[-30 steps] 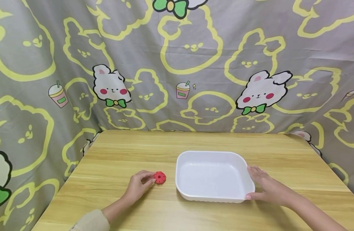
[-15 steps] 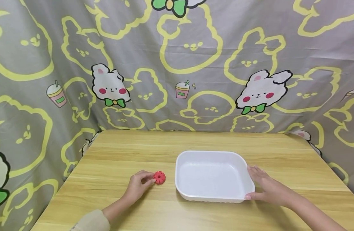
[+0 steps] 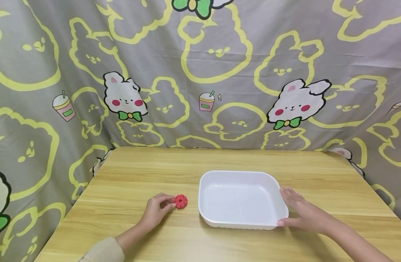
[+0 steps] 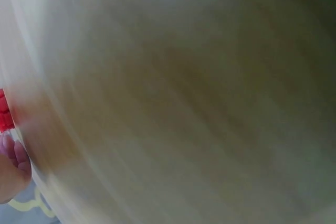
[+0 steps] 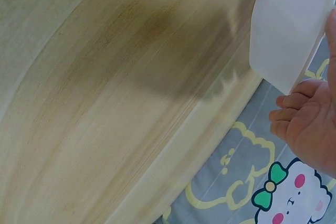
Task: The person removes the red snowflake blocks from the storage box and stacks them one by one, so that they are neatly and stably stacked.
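In the head view my left hand [image 3: 157,210] pinches a small red notched disc [image 3: 180,201] between thumb and fingers, at the left of the basin. The disc has a hole in its middle and slots round its rim; its near edge is hidden by the fingertips. A white rectangular basin [image 3: 243,223] with rounded corners stands on the table with nothing in it. My right hand [image 3: 304,214] rests against the basin's right side, fingers and thumb spread apart along the rim. The left wrist view catches just an edge of the red disc [image 4: 5,114] and some fingers.
A wooden table [image 3: 148,163] carries the basin. Behind it and along both sides hangs a grey curtain [image 3: 174,47] printed with yellow outlines and white rabbits. A beige sleeve [image 3: 103,251] covers my left forearm.
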`<state>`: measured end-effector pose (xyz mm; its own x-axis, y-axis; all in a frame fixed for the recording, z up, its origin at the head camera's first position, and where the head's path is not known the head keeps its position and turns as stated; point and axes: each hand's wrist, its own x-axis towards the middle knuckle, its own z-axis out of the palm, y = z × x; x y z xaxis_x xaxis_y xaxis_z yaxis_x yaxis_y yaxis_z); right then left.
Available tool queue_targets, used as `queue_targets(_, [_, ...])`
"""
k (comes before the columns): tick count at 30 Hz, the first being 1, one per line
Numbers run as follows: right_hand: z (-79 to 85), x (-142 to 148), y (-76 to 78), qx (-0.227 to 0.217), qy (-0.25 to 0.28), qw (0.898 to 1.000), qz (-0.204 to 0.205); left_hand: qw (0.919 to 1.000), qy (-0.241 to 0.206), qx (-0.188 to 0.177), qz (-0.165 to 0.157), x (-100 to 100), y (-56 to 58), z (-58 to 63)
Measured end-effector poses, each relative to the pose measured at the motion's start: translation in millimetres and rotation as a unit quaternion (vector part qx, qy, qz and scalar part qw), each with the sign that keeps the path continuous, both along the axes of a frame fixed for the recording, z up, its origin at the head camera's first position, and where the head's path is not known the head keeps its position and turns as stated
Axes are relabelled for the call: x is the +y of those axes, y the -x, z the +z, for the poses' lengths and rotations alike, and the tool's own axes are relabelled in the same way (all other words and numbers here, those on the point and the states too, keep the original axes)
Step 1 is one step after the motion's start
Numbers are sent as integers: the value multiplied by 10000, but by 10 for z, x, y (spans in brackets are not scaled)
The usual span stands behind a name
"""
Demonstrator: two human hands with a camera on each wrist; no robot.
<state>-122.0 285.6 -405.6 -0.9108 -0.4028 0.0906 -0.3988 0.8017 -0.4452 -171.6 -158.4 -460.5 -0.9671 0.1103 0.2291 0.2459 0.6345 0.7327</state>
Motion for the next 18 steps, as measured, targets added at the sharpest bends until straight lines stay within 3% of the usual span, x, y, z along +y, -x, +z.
queue_targets(5, [4,-8,19,-67,16,10000,12,9999,-13,-124,11,-25,-2,6])
queue_targets(12, [28,-2,59,-79,7,10000,59,9997,-232,-21,-16,-68,27,25])
queue_targets(18, [51,31,80,-139,200,9996,127,9993,-178,311,80,-108,152,164])
